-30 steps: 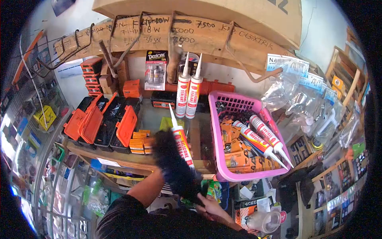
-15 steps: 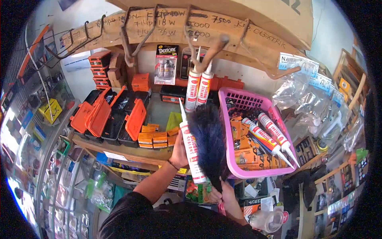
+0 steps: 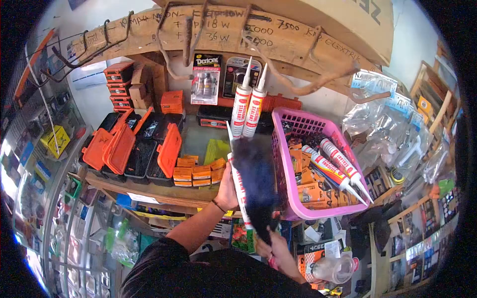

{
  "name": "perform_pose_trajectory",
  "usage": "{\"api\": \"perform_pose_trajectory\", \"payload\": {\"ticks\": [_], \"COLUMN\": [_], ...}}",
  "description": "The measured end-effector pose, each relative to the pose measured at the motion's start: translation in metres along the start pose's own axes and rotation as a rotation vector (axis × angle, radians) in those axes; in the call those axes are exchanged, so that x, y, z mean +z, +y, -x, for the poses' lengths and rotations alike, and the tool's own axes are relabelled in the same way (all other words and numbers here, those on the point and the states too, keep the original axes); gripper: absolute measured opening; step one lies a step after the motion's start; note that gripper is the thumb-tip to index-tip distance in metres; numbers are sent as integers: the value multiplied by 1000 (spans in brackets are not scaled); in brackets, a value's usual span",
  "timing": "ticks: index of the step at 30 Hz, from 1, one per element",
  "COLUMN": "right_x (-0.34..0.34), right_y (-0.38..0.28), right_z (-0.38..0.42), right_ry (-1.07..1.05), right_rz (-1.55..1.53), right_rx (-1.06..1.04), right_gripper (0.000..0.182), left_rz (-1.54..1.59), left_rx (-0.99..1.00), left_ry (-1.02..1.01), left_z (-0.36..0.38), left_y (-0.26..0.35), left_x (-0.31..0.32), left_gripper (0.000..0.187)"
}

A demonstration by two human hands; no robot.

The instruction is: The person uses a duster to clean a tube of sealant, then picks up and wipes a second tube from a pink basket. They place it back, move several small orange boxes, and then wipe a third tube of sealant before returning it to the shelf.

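Note:
My left hand (image 3: 227, 191) grips a white silicone sealant tube (image 3: 240, 196) with red lettering, its nozzle pointing up. In my closed right hand (image 3: 280, 252) is the handle of a dark feather duster (image 3: 256, 181). The bristles are blurred and cover part of the tube's right side. Behind them, two more sealant tubes (image 3: 248, 111) stand upright on the shelf. To the right, a pink plastic basket (image 3: 325, 213) holds two sealant tubes (image 3: 338, 166) and several orange packets (image 3: 315, 192).
Orange-lidded black boxes (image 3: 170, 149) and small orange boxes (image 3: 201, 174) line the shelf at left. A Dextone adhesive pack (image 3: 206, 82) is at the back. Bent metal hooks (image 3: 308, 89) jut from the wooden beam (image 3: 218, 30) overhead. Plastic bags (image 3: 367, 111) hang at right.
The feather duster has shifted slightly down and left across the tube, and its bristles are more blurred. The tube has turned a little in my left hand. The camera view has shifted slightly.

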State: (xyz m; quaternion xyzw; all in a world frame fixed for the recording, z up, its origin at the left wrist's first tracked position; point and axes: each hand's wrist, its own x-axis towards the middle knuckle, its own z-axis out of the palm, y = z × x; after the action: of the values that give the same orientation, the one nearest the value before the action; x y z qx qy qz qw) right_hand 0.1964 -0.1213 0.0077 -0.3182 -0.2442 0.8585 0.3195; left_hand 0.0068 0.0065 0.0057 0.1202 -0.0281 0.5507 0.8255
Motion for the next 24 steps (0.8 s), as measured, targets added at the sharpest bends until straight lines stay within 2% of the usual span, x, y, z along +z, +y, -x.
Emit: {"api": "perform_pose_trajectory", "payload": {"ticks": [1,2,3,4,5,6,7,9,13,15,16,17,19,21,22,23,24], "right_x": [2,5,6,9,11,13,14,14,20,14,14,17,13,10,11,13,17], "right_y": [8,11,14,14,14,15,14,7,2,10,12,10,5,-1,-6,-10,-12], "right_z": [0,1,2,2,1,1,1,0,3,-1,-1,1,0,0,1,3,4], "right_ry": [227,131,34,34,137,240,240,199,262,258,178,96,173,247,231,216,204], "right_rz": [171,249,327,329,266,201,197,123,101,182,258,332,336,341,229,115,81], "right_rx": [36,38,40,33,14,-2,-1,-131,-128,2,10,19,-4,-19,-103,-186,-174], "right_gripper": [29,30,32,32,31,30,30,27,29,28,28,29,28,28,30,32,32], "left_rz": [30,52,-13,-28,-42,-5,34,-60,-74,31,241,6,5,15,-45,170,142], "left_rx": [-18,-67,7,-12,-31,-41,-50,56,69,-6,-125,-129,-75,20,92,-33,-18], "left_ry": [6,-65,-196,-251,-303,-129,47,38,43,-127,-154,-325,-343,102,143,-392,-367], "left_z": [0,-3,-1,-2,-3,2,7,5,0,-4,-2,-8,-6,5,5,-10,-10], "left_y": [1,1,-2,0,3,2,0,-2,-2,2,4,-4,0,-2,-4,6,7], "left_x": [4,-39,-46,-49,-50,-30,-9,29,18,-7,-21,-26,-39,32,42,-29,-37], "left_gripper": [43,42,45,46,48,48,49,58,56,49,46,45,47,48,50,51,51]}}
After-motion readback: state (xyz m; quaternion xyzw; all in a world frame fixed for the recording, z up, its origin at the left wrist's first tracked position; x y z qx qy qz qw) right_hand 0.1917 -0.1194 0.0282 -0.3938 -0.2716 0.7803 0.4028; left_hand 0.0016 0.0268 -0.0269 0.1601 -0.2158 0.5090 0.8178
